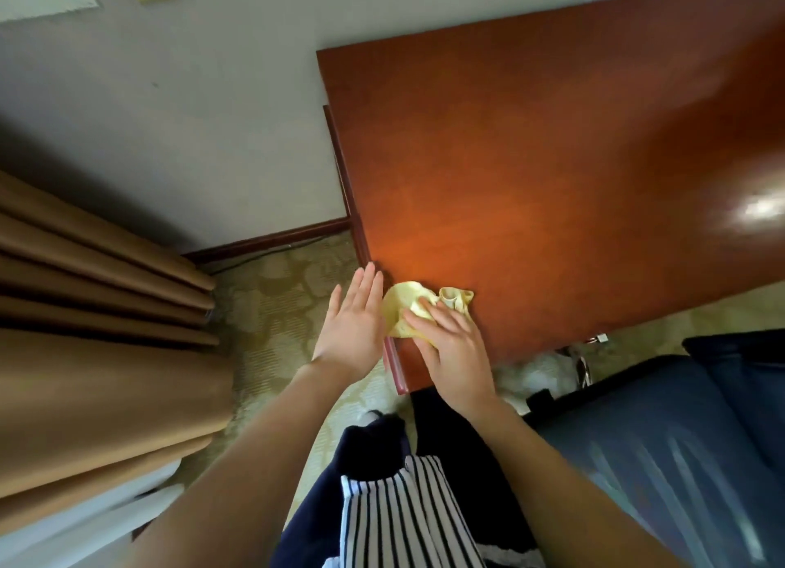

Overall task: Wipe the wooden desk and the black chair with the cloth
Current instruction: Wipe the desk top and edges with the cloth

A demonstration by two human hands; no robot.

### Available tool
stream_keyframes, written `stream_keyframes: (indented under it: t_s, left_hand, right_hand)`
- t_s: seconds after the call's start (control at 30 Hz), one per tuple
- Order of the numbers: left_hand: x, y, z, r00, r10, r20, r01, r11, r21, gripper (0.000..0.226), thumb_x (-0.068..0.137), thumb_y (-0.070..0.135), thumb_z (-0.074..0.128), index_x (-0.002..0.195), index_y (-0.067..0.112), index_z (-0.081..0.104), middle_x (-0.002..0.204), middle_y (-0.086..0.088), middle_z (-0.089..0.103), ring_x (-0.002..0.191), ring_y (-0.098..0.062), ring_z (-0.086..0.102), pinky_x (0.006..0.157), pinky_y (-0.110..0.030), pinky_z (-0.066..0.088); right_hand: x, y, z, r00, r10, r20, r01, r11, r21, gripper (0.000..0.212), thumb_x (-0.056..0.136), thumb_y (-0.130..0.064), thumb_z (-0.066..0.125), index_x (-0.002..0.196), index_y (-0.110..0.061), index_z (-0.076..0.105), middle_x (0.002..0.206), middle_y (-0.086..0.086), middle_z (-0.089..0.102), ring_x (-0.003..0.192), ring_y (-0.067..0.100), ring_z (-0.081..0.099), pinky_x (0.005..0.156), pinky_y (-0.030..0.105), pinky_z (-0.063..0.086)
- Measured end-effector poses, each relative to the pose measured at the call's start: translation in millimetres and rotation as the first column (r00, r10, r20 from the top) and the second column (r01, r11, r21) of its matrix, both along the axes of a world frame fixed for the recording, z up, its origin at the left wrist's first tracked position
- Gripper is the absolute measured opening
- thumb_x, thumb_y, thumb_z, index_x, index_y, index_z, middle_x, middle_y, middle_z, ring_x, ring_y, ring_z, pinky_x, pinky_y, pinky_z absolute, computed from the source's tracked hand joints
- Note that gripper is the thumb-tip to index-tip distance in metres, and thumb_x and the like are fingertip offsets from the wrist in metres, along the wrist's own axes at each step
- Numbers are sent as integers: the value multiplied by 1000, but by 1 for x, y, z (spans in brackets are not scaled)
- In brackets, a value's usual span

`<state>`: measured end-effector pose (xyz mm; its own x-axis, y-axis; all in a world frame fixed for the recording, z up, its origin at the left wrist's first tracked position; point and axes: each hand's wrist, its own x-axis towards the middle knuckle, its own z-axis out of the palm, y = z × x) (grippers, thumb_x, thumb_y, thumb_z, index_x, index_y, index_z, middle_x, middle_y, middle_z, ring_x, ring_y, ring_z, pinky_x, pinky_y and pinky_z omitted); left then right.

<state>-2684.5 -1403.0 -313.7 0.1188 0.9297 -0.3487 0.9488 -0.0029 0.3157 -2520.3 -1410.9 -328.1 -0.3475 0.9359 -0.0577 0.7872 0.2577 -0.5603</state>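
The fingers [424,323] of the right hand [456,357] lie spread and nearly straight on top of the yellow cloth [399,306], pressing it flat rather than gripping it. The cloth sits bunched at the near left corner of the wooden tabletop [531,177], its crumpled edge poking out past the fingertips. Just beside it, the left hand [354,329] is held flat with its fingers [367,287] straight and together, off the tabletop's left edge and over the carpet [276,295], holding nothing. The cloth looks thin, soft and light, so it should fold and slide easily on the glossy wood. A flat palm over its middle looks like the best hold, keeping the loose folds tucked under so they do not trail. Most of the tabletop stretches away beyond the hands. The black chair [679,440] stands to the right, close to the near edge, and a brown curtain [85,312] hangs to the left.
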Motion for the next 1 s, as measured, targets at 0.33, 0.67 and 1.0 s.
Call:
stream_keyframes:
  t_s: [0.33, 0.67, 1.0]
  left_hand:
    - [17, 8, 4, 954, -225, -196, 169, 949, -268, 145, 57, 86, 55, 142, 3, -28, 148, -12, -38, 138, -22, -33, 114, -46, -19]
    - [24, 7, 1, 850, -327, -414, 213, 930, -298, 150, 53, 93, 44, 133, -5, -36, 147, -22, -37, 137, -32, -32, 111, -50, -16]
    - [33, 4, 5, 848, -263, -461, 124, 943, -310, 147, 56, 89, 50, 129, -1, -41, 140, -15, -45, 130, -29, -40, 106, -54, -22]
  right_hand:
    - [98, 0, 0, 992, -87, 96, 78, 992, 101, 44, 81, -1, 69, 120, -20, 66, 123, 5, 63, 122, 28, 52, 99, 43, 44]
    - [135, 136, 0, 981, -143, 135, 141, 990, 24, 38, 93, -14, 57, 130, -20, 56, 136, 12, 52, 134, 25, 39, 109, 30, 28]
    - [54, 203, -4, 977, -18, 210, 31, 998, -58, 41, 100, -18, 43, 139, -28, 44, 151, 2, 33, 144, 21, 17, 112, 31, 19]
